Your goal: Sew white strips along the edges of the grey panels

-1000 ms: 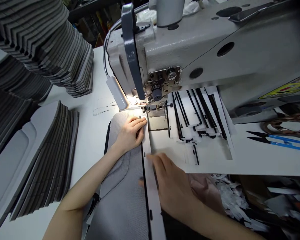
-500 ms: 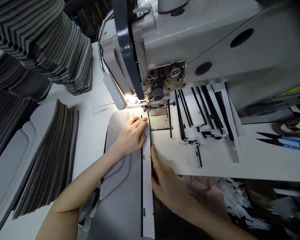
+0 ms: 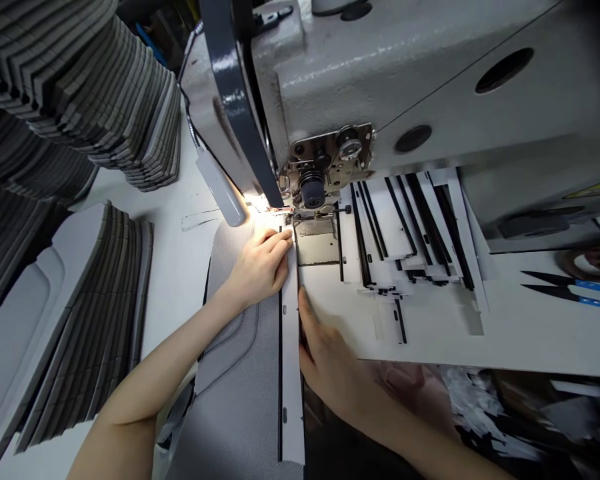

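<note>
A grey padded fabric panel (image 3: 240, 393) lies lengthwise under the sewing machine's needle area (image 3: 289, 219). Along its right edge runs a white plastic strip (image 3: 291, 373) with small slots and a black border. My left hand (image 3: 260, 267) rests on panel and strip just in front of the presser foot, fingers bent together and pressing the strip down. Lower down, my right hand (image 3: 330, 367) holds the strip's right edge between thumb and fingers; part of its grip is hidden beneath. The machine's small lamp (image 3: 221, 189) lights the stitching spot.
Tall stacks of grey panels (image 3: 130, 100) stand at the left, with more panels (image 3: 95, 313) leaning nearer. Right of the needle lie several white strips with black edges (image 3: 405, 227). Blue-handled thread snips (image 3: 575, 288) lie at the far right. Below the table edge is scrap material (image 3: 480, 407).
The panel and strip have shifted slightly toward the needle, with the strip's lower end now in view. Both hands keep their hold. The camera view has moved a little.
</note>
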The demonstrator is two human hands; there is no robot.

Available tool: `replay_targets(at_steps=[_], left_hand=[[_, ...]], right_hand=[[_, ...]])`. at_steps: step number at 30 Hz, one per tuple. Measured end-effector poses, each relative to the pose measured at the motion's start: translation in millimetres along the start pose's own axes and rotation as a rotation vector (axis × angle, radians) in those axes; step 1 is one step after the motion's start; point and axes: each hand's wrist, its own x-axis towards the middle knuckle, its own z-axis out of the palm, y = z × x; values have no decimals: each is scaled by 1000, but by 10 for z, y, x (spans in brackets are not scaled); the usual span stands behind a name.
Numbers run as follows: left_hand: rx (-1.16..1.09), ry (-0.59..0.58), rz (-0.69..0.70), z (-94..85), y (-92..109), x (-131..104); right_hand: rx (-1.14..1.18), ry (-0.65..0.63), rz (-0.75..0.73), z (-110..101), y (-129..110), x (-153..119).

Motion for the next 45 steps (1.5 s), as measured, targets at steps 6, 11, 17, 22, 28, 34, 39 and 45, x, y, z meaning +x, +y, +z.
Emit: replay_targets(at_steps=[6, 11, 17, 22, 28, 34, 39, 45], left_hand=[[56, 8, 6, 12, -25, 27], [79, 8, 2, -7, 35, 8], [80, 6, -13, -1, -26, 84], [85, 28, -5, -41, 89, 12], [54, 55, -14, -1, 99, -48], [47, 72, -37, 64, -34, 76], [39, 126, -19, 74, -54, 105], [55, 155, 4, 21, 92, 9]], right_hand=[[-20, -13, 61, -28, 4, 120], [2, 29, 36, -73, 4, 211], [-48, 28, 60, -144, -25, 324], [-114, 50, 64, -200, -57, 436], [-135, 82, 66, -238, -89, 513], [5, 0, 69, -204, -45, 283], [117, -14, 98, -203, -8, 250], [125, 51, 90, -280, -41, 442]])
